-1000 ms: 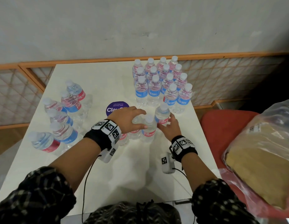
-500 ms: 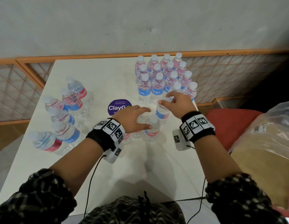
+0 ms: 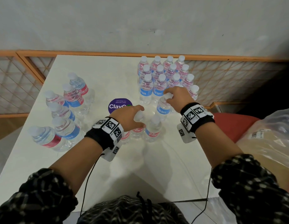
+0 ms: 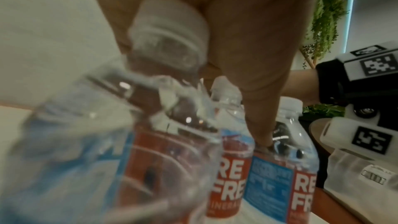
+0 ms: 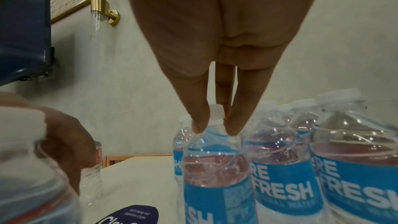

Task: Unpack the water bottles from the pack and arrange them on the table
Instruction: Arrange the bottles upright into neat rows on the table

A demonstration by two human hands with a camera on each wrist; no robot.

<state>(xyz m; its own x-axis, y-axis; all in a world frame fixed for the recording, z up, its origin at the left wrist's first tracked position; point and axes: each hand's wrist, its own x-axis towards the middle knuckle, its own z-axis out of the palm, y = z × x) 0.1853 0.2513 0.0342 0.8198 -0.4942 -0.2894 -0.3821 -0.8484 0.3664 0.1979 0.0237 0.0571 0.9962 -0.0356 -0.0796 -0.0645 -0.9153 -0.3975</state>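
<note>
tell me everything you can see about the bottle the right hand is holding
The bottle is small, clear plastic, filled with water, with a white cap and a blue wrap label reading FRESH in white. It stands about upright just in front of the upright bottle block. The right hand pinches it at the neck and cap from above; the right wrist view shows fingers on either side of the neck.

Office pantry or break area, purple "keep our pantries clean" sticker [image 3: 120,105] mid-frame on white table [image 3: 98,70], hanging greenery [image 4: 325,14] upper right of left-wrist view
</note>
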